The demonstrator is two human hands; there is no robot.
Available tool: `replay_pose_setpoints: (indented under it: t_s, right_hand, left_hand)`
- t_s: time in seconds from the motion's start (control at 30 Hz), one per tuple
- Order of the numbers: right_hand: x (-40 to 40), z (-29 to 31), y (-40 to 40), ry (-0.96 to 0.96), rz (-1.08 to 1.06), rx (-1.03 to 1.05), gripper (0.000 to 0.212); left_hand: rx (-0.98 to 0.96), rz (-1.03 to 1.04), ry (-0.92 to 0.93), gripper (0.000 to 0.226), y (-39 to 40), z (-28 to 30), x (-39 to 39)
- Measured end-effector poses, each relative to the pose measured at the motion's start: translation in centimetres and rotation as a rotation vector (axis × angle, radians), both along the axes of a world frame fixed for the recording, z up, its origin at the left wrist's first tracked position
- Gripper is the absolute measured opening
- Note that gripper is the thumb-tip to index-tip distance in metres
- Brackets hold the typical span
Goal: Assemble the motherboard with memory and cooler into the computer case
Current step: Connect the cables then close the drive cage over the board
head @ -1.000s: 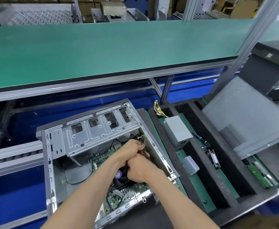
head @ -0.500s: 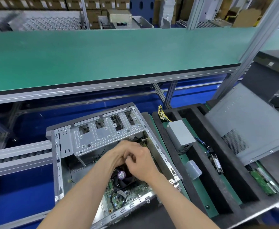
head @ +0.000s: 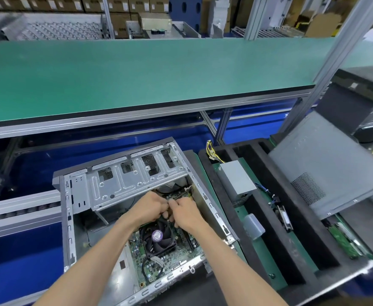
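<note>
The open grey computer case (head: 67, 217) lies on its side at lower centre. Inside it sits the green motherboard (head: 181, 259), carrying the black cooler fan (head: 157, 236) with a purple label. My left hand (head: 150, 207) and my right hand (head: 188, 214) meet just behind the fan, below the case's drive bracket (head: 125, 184). The fingers of both are curled and pinch a thin dark cable (head: 166, 215) between them. The hands hide most of that cable and what it connects to.
A black foam tray (head: 291, 246) to the right holds a grey power supply (head: 236, 180) with yellow wires (head: 209, 149) and a small clear plastic box (head: 254, 226). A grey side panel (head: 327, 168) leans at the far right. A green bench top (head: 136, 74) spans the back.
Both hands have moved off the cooler fan toward the drive bracket, so the fan now shows. They stay pressed together with fingers curled.
</note>
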State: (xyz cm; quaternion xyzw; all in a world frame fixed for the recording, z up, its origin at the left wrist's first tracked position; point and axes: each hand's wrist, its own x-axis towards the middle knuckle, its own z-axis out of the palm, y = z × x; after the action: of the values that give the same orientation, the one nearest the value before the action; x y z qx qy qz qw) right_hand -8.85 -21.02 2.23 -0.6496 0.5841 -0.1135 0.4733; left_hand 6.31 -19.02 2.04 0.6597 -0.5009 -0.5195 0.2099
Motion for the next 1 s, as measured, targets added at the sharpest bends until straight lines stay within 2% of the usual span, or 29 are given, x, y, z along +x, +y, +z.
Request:
replay_pose_setpoints:
  t_s: [0.1,0.2,0.27,0.33,0.47,0.6,0.7,0.8,1.0]
  right_hand:
    - [0.0,-0.1,-0.4,-0.042,-0.022,0.114,0.049]
    - [-0.1,0.5,-0.5,-0.312,-0.162,0.339,0.032]
    - [0.0,0.8,-0.6,-0.45,-0.242,0.396,0.022]
    - [0.1,1.0,-0.6,-0.508,-0.293,0.411,0.019]
    - [0.3,0.7,-0.4,-0.411,-0.307,0.368,0.019]
    - [-0.1,0.6,-0.3,-0.242,-0.27,0.296,0.019]
    - [-0.5,0.9,-0.1,-0.109,-0.236,0.247,0.024]
    - [-0.6,1.0,0.0,-0.03,-0.196,0.21,0.023]
    - [-0.5,0.5,-0.1,-0.1,-0.164,0.251,0.013]
  left_hand:
    - [-0.048,-0.107,-0.024,0.026,0.7,-0.1,1.0]
    - [-0.04,-0.194,0.053,0.023,1.5,0.2,1.6]
    - [-0.042,-0.149,0.114,0.033,2.0,0.3,2.0]
    - [-0.04,-0.056,0.198,0.036,2.5,0.2,2.8]
    - [-0.012,0.07,0.287,0.03,3.7,-0.4,4.2]
    - [-0.082,0.217,0.296,0.011,3.9,-1.1,3.3]
    - [-0.165,0.334,0.345,0.031,3.9,-1.6,2.1]
    - [-0.208,0.346,0.437,0.056,4.0,-2.1,1.4]
    - [-0.266,0.215,0.539,0.054,4.2,-2.1,1.5]
